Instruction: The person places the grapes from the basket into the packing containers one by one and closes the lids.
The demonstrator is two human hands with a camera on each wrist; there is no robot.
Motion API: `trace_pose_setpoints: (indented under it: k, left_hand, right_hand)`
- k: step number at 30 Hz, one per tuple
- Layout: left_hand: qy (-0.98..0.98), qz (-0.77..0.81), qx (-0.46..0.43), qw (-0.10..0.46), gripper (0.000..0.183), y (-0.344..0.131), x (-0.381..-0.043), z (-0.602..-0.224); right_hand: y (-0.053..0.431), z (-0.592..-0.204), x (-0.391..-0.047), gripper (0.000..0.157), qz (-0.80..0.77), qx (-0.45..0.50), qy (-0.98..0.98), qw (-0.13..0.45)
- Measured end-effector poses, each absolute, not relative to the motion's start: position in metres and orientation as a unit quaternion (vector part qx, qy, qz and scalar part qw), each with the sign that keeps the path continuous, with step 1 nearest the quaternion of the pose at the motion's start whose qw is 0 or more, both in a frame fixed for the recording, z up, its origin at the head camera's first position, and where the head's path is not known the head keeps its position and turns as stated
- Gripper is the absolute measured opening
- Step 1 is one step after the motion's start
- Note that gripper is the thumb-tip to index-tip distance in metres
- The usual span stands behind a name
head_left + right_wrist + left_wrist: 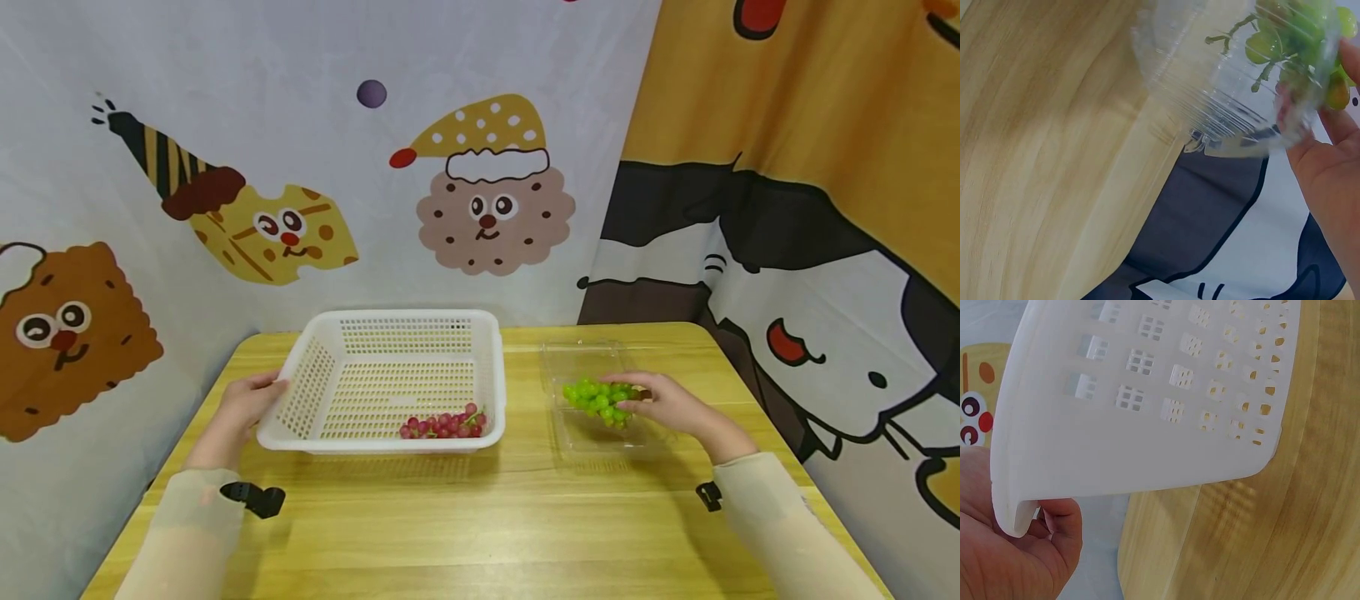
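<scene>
While the left hand [243,408] grips the white plastic basket [390,446], left of centre — likely steadying it — the right hand [671,406] pinches green grapes [596,398] in or just above the clear plastic container [588,440], right of centre.

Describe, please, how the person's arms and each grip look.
The left sleeve and the right sleeve are long and cream, each with a small black device near its end. The left grip and right grip wear no gloves.
</scene>
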State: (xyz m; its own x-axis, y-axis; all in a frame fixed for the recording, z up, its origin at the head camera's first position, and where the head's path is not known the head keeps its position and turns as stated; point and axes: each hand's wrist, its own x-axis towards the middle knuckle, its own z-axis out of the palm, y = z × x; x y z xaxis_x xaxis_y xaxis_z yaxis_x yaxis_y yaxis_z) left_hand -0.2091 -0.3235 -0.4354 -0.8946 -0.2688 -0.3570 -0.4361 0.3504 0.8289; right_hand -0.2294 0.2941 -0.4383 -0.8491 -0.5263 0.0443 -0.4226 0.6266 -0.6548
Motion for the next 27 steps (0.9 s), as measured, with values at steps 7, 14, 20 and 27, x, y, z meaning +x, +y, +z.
trace_pose_setpoints:
  k: [7, 14, 20, 27]
  left_hand:
    - [0.816, 0.525, -0.225, 0.085, 0.062, -0.324, -0.209, -0.434]
    - [0.816, 0.527, -0.223, 0.086, 0.063, -0.324, -0.209, -0.434]
    - [0.816, 0.529, -0.219, 0.082, 0.062, -0.323, -0.209, -0.434]
    - [0.815, 0.533, -0.213, 0.082, 0.062, -0.322, -0.208, -0.433]
  right_hand:
    - [0.29, -0.445, -0.231, 0.041, -0.301, -0.298, 0.904, 0.058]
    - [0.288, -0.45, -0.227, 0.041, -0.285, -0.291, 0.911, 0.059]
    - [0.288, -0.451, -0.224, 0.043, -0.251, -0.276, 0.925, 0.064]
    - [0.289, -0.458, -0.223, 0.047, -0.182, -0.27, 0.944, 0.048]
